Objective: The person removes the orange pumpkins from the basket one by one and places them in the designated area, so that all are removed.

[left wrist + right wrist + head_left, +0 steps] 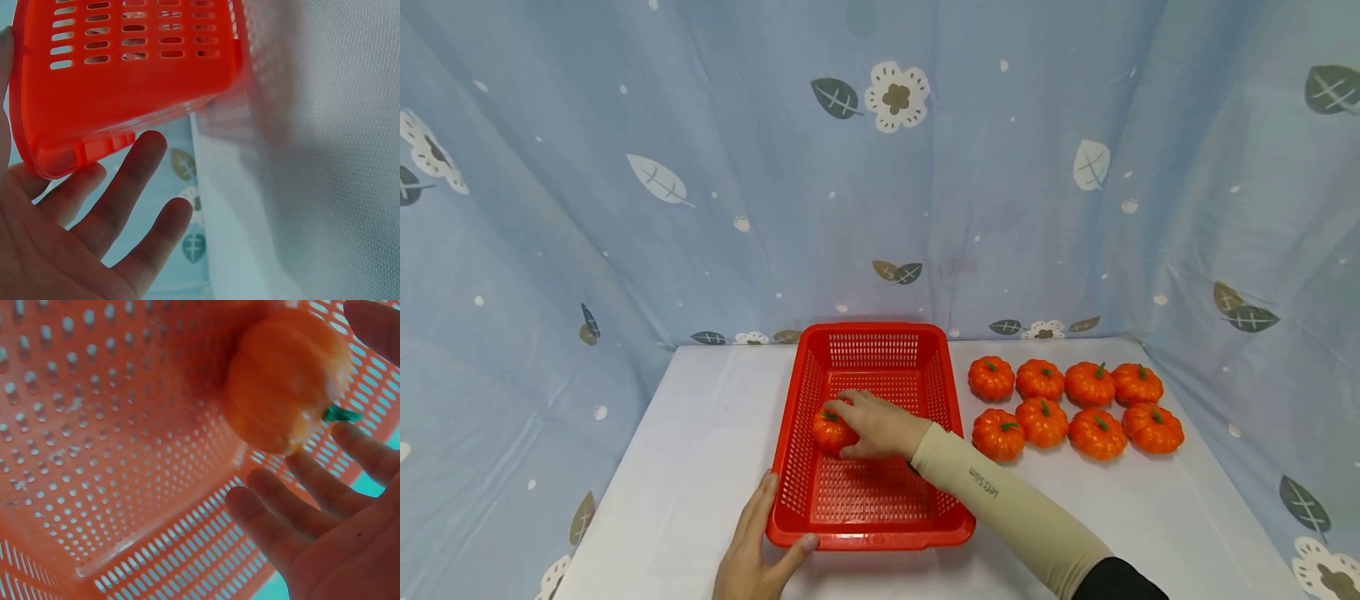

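Observation:
A red plastic basket (872,540) with slotted walls stands on the white table. Inside it, near the left wall, lies one small orange pumpkin (831,433) with a green stem. My right hand (880,427) reaches over the basket's right side to this pumpkin. Its fingers (312,487) are spread beside the pumpkin in the right wrist view, one close to the stem; firm contact cannot be made out. At the basket's near left corner, my left hand (751,546) touches the rim, thumb along the front. Its other fingers extend loosely outside the wall (125,87).
To the right of the basket, several more orange pumpkins (1043,423) sit in two rows on the white table (715,433). A blue curtain (737,250) with leaf and flower prints hangs behind and on both sides.

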Tool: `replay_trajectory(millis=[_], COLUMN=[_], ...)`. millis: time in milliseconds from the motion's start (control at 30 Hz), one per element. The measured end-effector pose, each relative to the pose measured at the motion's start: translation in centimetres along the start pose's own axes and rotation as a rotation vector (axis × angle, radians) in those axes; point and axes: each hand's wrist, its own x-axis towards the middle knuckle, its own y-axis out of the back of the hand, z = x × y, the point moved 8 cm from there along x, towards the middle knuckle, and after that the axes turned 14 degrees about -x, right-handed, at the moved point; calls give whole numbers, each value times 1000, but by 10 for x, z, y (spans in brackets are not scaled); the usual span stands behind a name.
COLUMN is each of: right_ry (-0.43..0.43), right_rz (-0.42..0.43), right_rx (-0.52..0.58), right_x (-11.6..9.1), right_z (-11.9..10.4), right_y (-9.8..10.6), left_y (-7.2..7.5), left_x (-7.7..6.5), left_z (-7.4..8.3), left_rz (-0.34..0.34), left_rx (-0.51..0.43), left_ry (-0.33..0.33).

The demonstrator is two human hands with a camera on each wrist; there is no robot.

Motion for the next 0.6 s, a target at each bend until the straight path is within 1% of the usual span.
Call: replay_trajectory(millis=[100, 267, 400, 600], right_ry=[-5, -9, -11, -4], right_rz=[-32, -29, -23, -58], right_rx=[2, 28, 66, 96], right_x=[-1, -2, -2, 0], right_z=[0, 0, 0, -2], right_y=[-4, -5, -6, -11], left_y=[0, 0, 0, 0], left_x=[0, 0, 0, 0], left_z=[1, 2, 1, 1], left_rz=[4, 8, 1, 2], left_rx=[4, 18, 7, 15], left_ry=[-8, -16, -11, -14])
